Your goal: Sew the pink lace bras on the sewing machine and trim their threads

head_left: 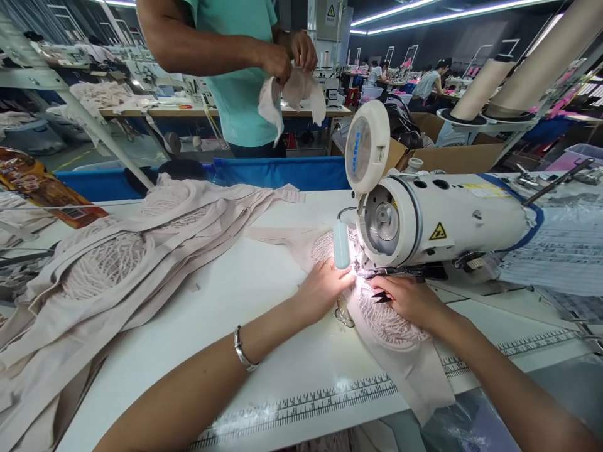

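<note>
A pale pink lace garment piece point(391, 333) lies under the needle area of a white sewing machine point(438, 216) on the white table point(245, 295). My left hand point(323, 290) rests flat on the fabric just left of the needle, fingers stretched toward the lit spot. My right hand point(407, 298) presses on the lace right of the needle and pinches small black snips point(379, 295) between its fingers. A silver bracelet point(242, 349) circles my left wrist.
A big heap of pink lace garments point(117, 257) covers the table's left side. A person in a teal shirt point(240, 81) stands beyond the table handling a pale fabric piece point(292, 94). Cardboard boxes point(452, 154) and thread cones point(480, 88) sit behind the machine. A printed ruler point(339, 395) runs along the table's front edge.
</note>
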Tool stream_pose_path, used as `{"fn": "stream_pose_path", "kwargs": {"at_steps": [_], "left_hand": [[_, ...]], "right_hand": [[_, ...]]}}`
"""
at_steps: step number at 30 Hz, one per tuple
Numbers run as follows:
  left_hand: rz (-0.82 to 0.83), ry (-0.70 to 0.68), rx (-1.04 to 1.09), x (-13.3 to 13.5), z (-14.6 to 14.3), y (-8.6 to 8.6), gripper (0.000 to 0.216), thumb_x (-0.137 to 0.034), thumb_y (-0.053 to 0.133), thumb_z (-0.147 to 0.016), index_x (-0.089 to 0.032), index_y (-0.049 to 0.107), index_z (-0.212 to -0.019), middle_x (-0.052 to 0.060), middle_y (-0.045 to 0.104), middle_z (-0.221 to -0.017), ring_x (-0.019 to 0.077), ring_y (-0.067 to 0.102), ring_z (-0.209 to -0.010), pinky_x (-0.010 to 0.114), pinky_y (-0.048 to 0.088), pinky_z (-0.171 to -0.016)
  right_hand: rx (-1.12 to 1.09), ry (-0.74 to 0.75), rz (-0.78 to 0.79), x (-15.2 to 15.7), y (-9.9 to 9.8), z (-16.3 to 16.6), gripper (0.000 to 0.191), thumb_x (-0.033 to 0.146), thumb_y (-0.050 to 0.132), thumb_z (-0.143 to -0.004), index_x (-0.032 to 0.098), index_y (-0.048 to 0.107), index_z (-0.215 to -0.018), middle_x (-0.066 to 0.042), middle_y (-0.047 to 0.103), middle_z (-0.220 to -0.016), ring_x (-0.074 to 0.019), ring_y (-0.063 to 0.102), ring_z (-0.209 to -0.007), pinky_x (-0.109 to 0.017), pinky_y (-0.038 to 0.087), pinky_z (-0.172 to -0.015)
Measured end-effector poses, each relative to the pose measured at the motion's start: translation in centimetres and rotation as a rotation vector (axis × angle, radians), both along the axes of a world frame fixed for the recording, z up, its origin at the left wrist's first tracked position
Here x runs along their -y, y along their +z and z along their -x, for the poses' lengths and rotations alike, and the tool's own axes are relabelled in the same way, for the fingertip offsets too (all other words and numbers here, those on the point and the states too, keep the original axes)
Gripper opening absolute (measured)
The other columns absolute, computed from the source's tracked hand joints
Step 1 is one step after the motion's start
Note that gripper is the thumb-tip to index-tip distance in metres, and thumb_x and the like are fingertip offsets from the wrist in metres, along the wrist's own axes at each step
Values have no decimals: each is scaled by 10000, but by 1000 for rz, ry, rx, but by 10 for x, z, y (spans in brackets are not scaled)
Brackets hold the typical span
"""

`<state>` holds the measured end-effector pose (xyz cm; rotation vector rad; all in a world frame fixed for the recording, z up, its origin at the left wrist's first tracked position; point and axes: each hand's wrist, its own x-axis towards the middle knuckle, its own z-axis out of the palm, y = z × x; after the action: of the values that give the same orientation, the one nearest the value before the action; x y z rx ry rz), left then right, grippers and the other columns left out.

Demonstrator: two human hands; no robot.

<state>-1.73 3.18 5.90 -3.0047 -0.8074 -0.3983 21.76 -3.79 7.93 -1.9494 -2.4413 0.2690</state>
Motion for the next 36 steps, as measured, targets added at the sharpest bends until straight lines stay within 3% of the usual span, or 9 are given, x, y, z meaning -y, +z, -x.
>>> {"fn": "stream_pose_path", "kwargs": {"at_steps": [4,7,9,11,15,21,27,31,36], "left_hand": [[-87,17,6,12,-6,6,269,10,441,-896,-155,633,-987,109,656,-1076,228,576,-836,347,414,-723],[-56,17,-8,34,-15,7,179,-179,481,-987,-139,615,-877,97,636,-895,226,578,-775,349,450,-694],[-37,63,-31,49,-21,4,301,-391,535,-993,-118,630,-911,106,639,-882,258,600,-827,370,489,-715],[-90,102,-51,60,-25,-1,455,-488,550,-975,-56,634,-1088,174,663,-1073,316,614,-1016,423,511,-859],[-172,95,-86,63,-26,-10,522,-394,488,-1013,22,526,-1327,240,580,-1353,342,560,-1240,452,418,-1084],[-123,44,-107,52,-21,-9,440,-301,450,-1020,17,518,-1317,225,611,-1305,331,572,-1234,441,429,-1086],[-90,-23,-7,38,-14,-9,245,-192,405,-1007,-61,564,-1139,192,646,-1156,300,620,-1080,439,489,-1000],[-55,-85,43,27,-9,-6,223,-105,374,-991,-83,547,-1130,161,657,-1094,272,623,-1053,420,503,-987],[20,-145,85,13,0,-5,278,-26,351,-972,-90,526,-1179,163,648,-1215,247,610,-1149,394,490,-1019]], "right_hand": [[-70,-61,9,-4,-1,3,185,126,513,-797,243,630,-878,-16,709,-899,-180,621,-782,-252,375,-611],[-94,-86,-5,-7,-9,1,164,131,529,-783,231,631,-862,-24,698,-864,-176,614,-734,-247,380,-578],[-100,-103,-20,-8,-15,-2,178,139,544,-787,223,648,-904,-38,705,-875,-186,628,-743,-251,408,-579],[-102,-109,-31,-8,-19,-4,230,141,560,-791,214,663,-983,-52,714,-911,-196,641,-762,-266,451,-617],[-120,42,-120,-3,-20,-8,504,43,497,-780,279,666,-1192,-30,717,-1059,-189,661,-938,-260,497,-735],[-78,183,-276,3,-18,-7,699,-31,420,-707,309,671,-1264,-5,702,-957,-153,646,-861,-221,503,-727],[-31,156,-294,3,-21,-5,708,7,418,-695,304,675,-1284,-20,710,-978,-170,641,-881,-235,491,-684],[-17,149,-274,3,-24,-5,687,18,428,-698,297,681,-1273,-27,710,-965,-173,636,-860,-239,485,-685],[-48,173,-285,4,-19,-2,644,9,411,-726,263,683,-1252,-33,708,-943,-167,637,-813,-232,466,-638]]}}
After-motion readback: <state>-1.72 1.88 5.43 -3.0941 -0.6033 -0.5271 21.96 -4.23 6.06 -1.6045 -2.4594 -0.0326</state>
